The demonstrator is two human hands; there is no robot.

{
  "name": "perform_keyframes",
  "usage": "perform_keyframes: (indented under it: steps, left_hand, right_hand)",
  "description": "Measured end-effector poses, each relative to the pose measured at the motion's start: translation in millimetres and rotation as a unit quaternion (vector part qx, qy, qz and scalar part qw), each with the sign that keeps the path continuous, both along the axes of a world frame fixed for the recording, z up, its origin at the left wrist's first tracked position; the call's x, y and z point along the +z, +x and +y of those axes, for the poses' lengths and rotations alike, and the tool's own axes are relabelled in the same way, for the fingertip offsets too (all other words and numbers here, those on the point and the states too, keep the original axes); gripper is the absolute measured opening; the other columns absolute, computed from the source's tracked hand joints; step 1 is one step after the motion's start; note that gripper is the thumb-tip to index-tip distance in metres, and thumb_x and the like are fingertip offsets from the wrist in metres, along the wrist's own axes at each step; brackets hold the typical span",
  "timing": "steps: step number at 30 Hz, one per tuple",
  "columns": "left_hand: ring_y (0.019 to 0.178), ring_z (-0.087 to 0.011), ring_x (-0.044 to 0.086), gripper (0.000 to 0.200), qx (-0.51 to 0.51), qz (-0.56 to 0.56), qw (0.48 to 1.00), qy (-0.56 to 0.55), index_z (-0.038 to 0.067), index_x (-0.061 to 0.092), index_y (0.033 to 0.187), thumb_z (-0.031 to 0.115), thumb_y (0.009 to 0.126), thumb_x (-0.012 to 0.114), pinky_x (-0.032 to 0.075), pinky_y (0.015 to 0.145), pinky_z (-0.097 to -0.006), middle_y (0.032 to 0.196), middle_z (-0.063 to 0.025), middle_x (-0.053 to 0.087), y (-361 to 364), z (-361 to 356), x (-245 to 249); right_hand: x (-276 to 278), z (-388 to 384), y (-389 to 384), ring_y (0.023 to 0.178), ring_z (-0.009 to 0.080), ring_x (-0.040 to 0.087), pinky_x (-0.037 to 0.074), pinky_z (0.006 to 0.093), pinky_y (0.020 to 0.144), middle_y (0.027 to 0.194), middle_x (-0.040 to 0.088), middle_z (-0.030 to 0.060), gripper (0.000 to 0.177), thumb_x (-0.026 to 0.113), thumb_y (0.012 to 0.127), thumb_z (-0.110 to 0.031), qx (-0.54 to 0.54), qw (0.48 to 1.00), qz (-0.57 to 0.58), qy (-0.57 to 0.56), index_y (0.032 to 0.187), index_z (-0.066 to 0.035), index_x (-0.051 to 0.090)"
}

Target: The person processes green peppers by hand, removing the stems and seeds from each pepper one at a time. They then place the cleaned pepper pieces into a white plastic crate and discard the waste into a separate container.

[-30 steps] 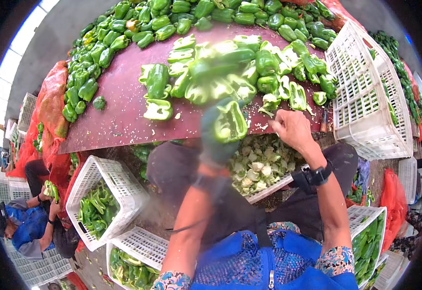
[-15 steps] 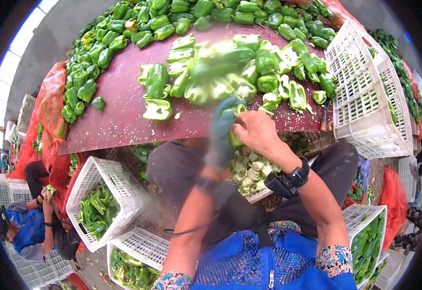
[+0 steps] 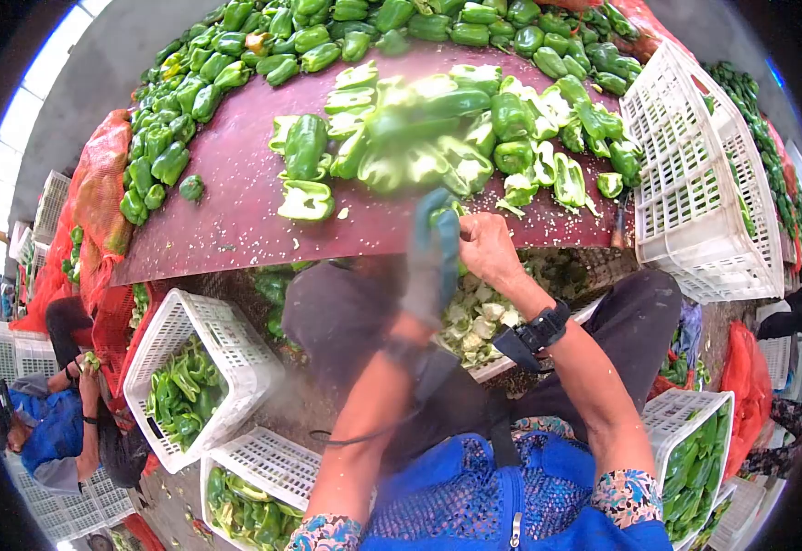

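My left hand [image 3: 434, 248], in a dark green glove and blurred, is closed around a green pepper [image 3: 445, 217] at the table's front edge. Against that pepper's right side, my bare right hand [image 3: 494, 250] has its fingers pressed together; what they pinch is hidden. Halved green peppers [image 3: 307, 200] and whole ones [image 3: 304, 147] lie on the dark red table [image 3: 235, 197] beyond my hands. Pale seeds are scattered there. Below my hands, a crate holds pale pepper cores [image 3: 474, 321].
A heap of whole peppers [image 3: 355, 46] lines the table's back. One white crate [image 3: 685, 165] leans at its right; crates of cut peppers [image 3: 263, 344] [image 3: 685, 413] stand at both sides. A knife [image 3: 618, 225] lies at the right edge. Another person [image 3: 47, 413] sits far left.
Both hands remain at the pepper; my right hand's fingers have closed up more beside it. The view has shifted slightly.
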State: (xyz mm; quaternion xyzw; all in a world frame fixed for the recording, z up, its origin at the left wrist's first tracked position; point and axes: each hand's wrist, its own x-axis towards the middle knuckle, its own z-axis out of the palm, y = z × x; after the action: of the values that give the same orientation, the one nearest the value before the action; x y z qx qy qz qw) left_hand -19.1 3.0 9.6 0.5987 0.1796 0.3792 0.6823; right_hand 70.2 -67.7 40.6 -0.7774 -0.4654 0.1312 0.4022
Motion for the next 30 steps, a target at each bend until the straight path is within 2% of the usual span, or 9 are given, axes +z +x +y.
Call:
perform_keyframes:
  steps: [2, 6, 11, 13, 19, 23, 26, 29, 30]
  left_hand:
    - [0.114, -0.0197, 0.052, 0.043, 0.037, 0.045, 0.995, 0.078, 0.0, 0.049, 0.133, 0.025, 0.098, 0.055, 0.04, 0.1, -0.0326, 0.124, -0.0107, 0.056, -2, 1, -12]
    - [0.109, -0.0205, 0.058, 0.033, 0.139, 0.111, 0.936, 0.305, 0.002, 0.054, 0.125, 0.017, 0.096, 0.057, 0.048, 0.093, -0.0352, 0.124, -0.0094, 0.058, -2, 4, -20]
    - [0.105, -0.0215, 0.062, 0.036, 0.073, -0.059, 0.994, 0.055, 0.002, 0.056, 0.124, 0.004, 0.089, 0.063, 0.052, 0.091, -0.0338, 0.124, -0.0111, 0.059, -14, 26, 7]
    - [0.105, -0.0233, 0.063, 0.047, 0.087, -0.1, 0.981, 0.139, 0.0, 0.054, 0.127, 0.0, 0.083, 0.069, 0.054, 0.088, -0.0332, 0.122, -0.0135, 0.06, -12, 30, 4]
    - [0.107, -0.0244, 0.064, 0.043, 0.049, -0.146, 0.969, 0.194, -0.004, 0.054, 0.122, -0.001, 0.082, 0.07, 0.056, 0.087, -0.0334, 0.123, -0.0155, 0.061, -9, 14, 41]
    - [0.108, -0.0223, 0.062, 0.032, 0.043, -0.118, 0.986, 0.106, -0.003, 0.054, 0.124, 0.009, 0.094, 0.059, 0.054, 0.09, -0.0358, 0.123, -0.0142, 0.061, -6, 7, 36]
    - [0.108, -0.0206, 0.06, 0.032, -0.031, -0.134, 0.989, -0.056, 0.002, 0.052, 0.13, 0.018, 0.103, 0.044, 0.051, 0.092, -0.0361, 0.126, -0.012, 0.06, 6, -3, 30]
    - [0.108, -0.0206, 0.06, 0.032, -0.08, -0.083, 0.987, -0.111, 0.002, 0.052, 0.13, 0.018, 0.103, 0.044, 0.051, 0.092, -0.036, 0.126, -0.0119, 0.06, 19, -16, 36]
    - [0.108, -0.0206, 0.06, 0.032, -0.093, -0.065, 0.987, -0.115, 0.002, 0.052, 0.13, 0.018, 0.103, 0.044, 0.051, 0.092, -0.036, 0.126, -0.0119, 0.06, 22, -18, 36]
  right_hand:
    - [-16, 1, 0, 0.06, 0.0291, 0.063, 0.049, 0.0387, 0.059, 0.068, 0.063, 0.019, 0.024, 0.065, 0.083, -0.027, 0.003, 0.997, -0.041, 0.065, 0.08, -0.003, 0.068]
    - [-30, 0, 10, 0.061, 0.037, 0.064, 0.051, 0.0428, 0.056, 0.069, 0.064, 0.0194, 0.013, 0.065, 0.078, -0.017, -0.049, 0.989, -0.126, 0.057, 0.079, -0.006, 0.07]
    - [27, -42, 22, 0.048, 0.0178, 0.053, 0.043, 0.0326, 0.05, 0.058, 0.059, 0.0118, 0.024, 0.068, 0.085, -0.021, -0.079, 0.991, -0.099, 0.04, 0.072, -0.001, 0.064]
    - [25, -60, 35, 0.048, 0.0256, 0.054, 0.044, 0.0391, 0.051, 0.057, 0.057, 0.0147, 0.033, 0.065, 0.088, -0.029, -0.072, 0.979, -0.161, -0.102, 0.07, -0.002, 0.062]
    - [27, -63, 16, 0.052, 0.0129, 0.056, 0.042, 0.0315, 0.05, 0.06, 0.057, 0.0056, 0.03, 0.057, 0.098, -0.028, -0.09, 0.993, 0.061, 0.039, 0.086, -0.001, 0.062]
    - [58, -53, -9, 0.059, 0.0123, 0.06, 0.046, 0.0302, 0.054, 0.066, 0.06, 0.0081, 0.022, 0.055, 0.097, -0.021, -0.098, 0.991, -0.004, 0.095, 0.091, 0.0, 0.061]
    - [48, -46, -4, 0.08, 0.0303, 0.065, 0.053, 0.0413, 0.07, 0.09, 0.064, 0.0144, 0.011, 0.057, 0.083, -0.006, -0.108, 0.99, -0.067, 0.069, 0.091, -0.001, 0.063]
    - [-69, -30, 46, 0.076, 0.0214, 0.064, 0.055, 0.0342, 0.07, 0.092, 0.061, 0.0049, 0.024, 0.052, 0.095, -0.028, 0.025, 0.934, -0.259, 0.246, 0.108, -0.009, 0.059]
    - [-55, -27, 34, 0.074, 0.0201, 0.064, 0.055, 0.0337, 0.063, 0.092, 0.061, 0.0056, 0.033, 0.049, 0.097, -0.036, 0.049, 0.984, -0.017, 0.171, 0.112, -0.008, 0.058]
